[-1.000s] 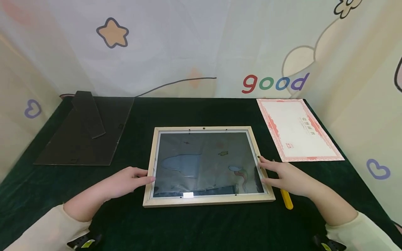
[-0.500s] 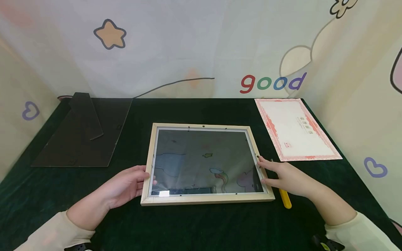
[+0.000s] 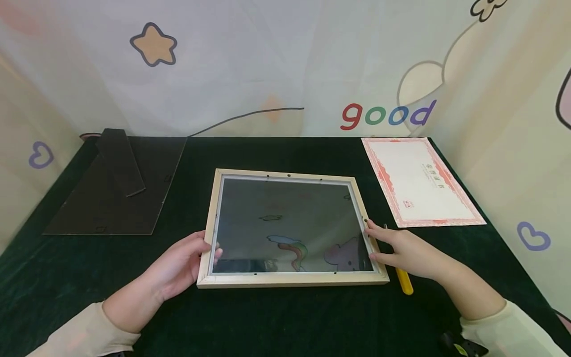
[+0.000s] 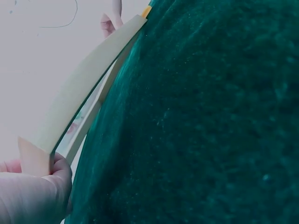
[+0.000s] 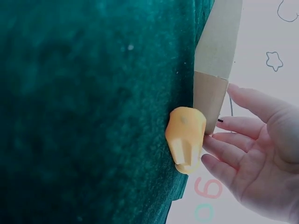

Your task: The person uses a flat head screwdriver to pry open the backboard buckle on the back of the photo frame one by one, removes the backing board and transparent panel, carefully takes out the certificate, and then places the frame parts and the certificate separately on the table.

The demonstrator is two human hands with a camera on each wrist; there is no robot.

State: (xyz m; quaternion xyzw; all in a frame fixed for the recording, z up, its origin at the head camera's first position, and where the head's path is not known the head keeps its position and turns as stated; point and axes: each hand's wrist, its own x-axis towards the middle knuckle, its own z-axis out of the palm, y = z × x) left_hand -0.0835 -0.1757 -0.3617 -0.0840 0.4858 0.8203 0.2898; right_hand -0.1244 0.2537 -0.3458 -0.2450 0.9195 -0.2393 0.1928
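A pale wooden picture frame [image 3: 292, 280] with a reflective clear pane lies at the middle of the table, its left side tilted up off the cloth. My left hand [image 3: 180, 265] grips that left side, thumb on top, with fingertips visible through the pane. The left wrist view shows the raised corner of the frame [image 4: 37, 156] held by the left hand [image 4: 37, 191]. On the opposite side, my right hand [image 3: 412, 253] touches the frame's edge with spread, fairly straight fingers. Beside it lies a tool with a yellow handle [image 3: 404, 281]; its far end is mostly hidden behind the right hand.
A black backing board [image 3: 89, 213] with a stand leg [image 3: 120, 161] lies at the back left. A white certificate sheet with a red border [image 3: 406, 168] lies at the back right. Dark green cloth [image 3: 267, 322] covers the table, and a printed curtain [image 3: 241, 64] hangs behind.
My left hand has gone from touching the frame's left side to gripping it, and has raised that side. Reflections in the pane have shifted. The right hand has stayed in place.
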